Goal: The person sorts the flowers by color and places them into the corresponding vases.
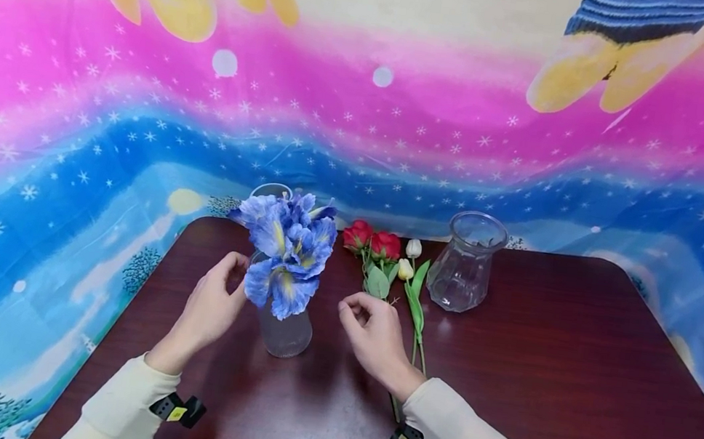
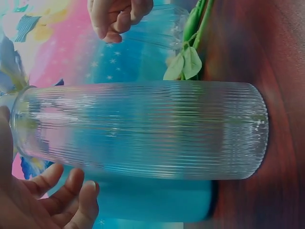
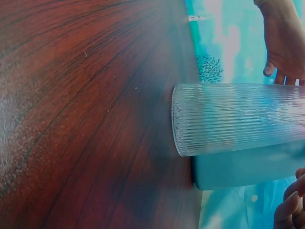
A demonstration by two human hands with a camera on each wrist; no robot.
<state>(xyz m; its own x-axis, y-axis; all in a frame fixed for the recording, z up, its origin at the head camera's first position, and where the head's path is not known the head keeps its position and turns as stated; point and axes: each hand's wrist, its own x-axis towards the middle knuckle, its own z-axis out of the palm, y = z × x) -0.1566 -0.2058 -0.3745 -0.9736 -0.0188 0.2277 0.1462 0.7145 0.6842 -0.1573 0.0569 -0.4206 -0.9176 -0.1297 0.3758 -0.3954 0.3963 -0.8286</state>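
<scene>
Blue artificial irises (image 1: 286,292) sit at the mouth of a tall ribbed clear glass vase (image 1: 286,336), which stands upright on the table. Their stems cannot be made out through the ribbed glass. My left hand (image 1: 212,305) is beside the vase's upper part, fingers loosely bent; in the left wrist view its fingertips (image 2: 88,191) are close to the glass near the rim, and contact is unclear. To the right of the vase hovers my right hand (image 1: 371,328), holding nothing, its thumb and fingers loosely curled.
Behind the ribbed vase stands a smooth teal vessel (image 2: 152,198). Red roses (image 1: 385,245) and white tulips (image 1: 406,269) lie on the dark wooden table (image 1: 572,364), partly behind the right forearm. A wide clear glass vase (image 1: 459,280) stands at the back, right of the flowers.
</scene>
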